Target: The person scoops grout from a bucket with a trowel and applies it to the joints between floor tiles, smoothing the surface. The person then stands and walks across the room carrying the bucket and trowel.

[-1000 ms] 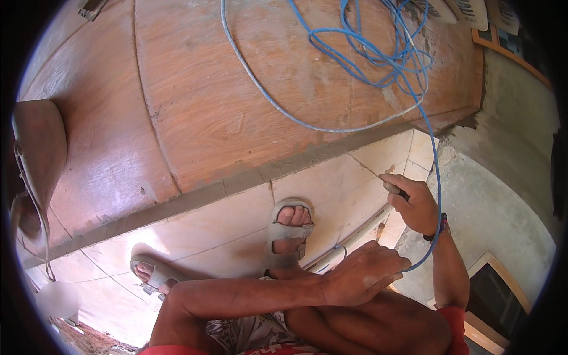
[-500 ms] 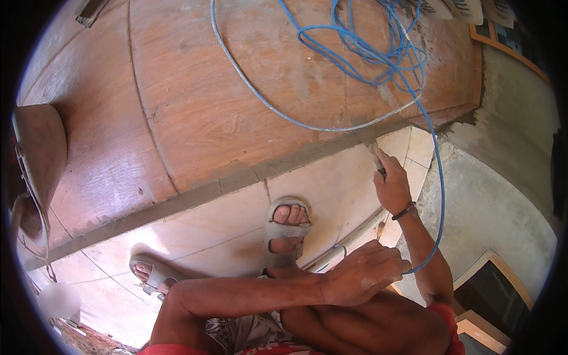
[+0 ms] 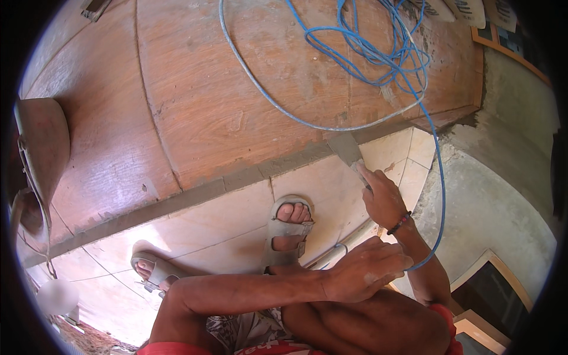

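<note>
My right hand (image 3: 384, 200) grips a putty knife (image 3: 345, 149), its blade laid on the grey mortar strip (image 3: 242, 179) between the brown wood-look tiles and the pale tiles. My fingers cover most of its handle. Lower down, my left hand (image 3: 368, 271) is closed around a blue cable (image 3: 439, 195) above my bent knee. From that fist the cable arcs up past my right forearm to a loose tangle on the brown floor. A paler length of it curves close to the blade.
My sandalled feet (image 3: 290, 228) rest on the pale tiles (image 3: 219, 225). A bucket (image 3: 47, 139) stands at the left edge. A rough concrete wall (image 3: 479, 195) rises on the right, with wood-framed panels (image 3: 491, 290) below it. Printed sacks (image 3: 467, 12) lie at the far right.
My right hand and the putty knife have moved left along the mortar strip, and more of the blade's flat face shows. My left hand stays on the cable, and the view has shifted slightly.
</note>
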The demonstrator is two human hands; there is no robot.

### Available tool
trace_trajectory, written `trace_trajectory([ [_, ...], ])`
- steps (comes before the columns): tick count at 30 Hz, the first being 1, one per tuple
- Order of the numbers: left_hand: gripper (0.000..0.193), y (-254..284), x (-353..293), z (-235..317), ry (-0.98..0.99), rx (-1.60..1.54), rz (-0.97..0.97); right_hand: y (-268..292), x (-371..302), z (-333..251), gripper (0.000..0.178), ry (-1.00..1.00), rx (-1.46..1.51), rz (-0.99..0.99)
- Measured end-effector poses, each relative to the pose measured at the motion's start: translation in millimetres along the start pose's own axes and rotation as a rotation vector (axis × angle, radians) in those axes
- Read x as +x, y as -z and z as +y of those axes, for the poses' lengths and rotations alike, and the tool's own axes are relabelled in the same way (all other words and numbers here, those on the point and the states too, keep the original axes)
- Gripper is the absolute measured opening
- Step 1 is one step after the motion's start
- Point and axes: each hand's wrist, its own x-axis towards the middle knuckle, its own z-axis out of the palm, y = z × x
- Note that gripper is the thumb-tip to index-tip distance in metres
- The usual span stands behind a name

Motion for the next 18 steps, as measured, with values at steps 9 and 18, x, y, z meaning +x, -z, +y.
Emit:
trace_trajectory([
  [9,0.020,4.7,-4.3,0.7,0.032,0.052,-0.009,48.8,-26.5,8.5,0.053,0.014,-0.035,0.057],
  [18,0.019,-0.7,-1.9,-0.3,0.015,0.039,-0.005,29.0,20.8,10.2,0.048,0.036,-0.152,-0.079],
])
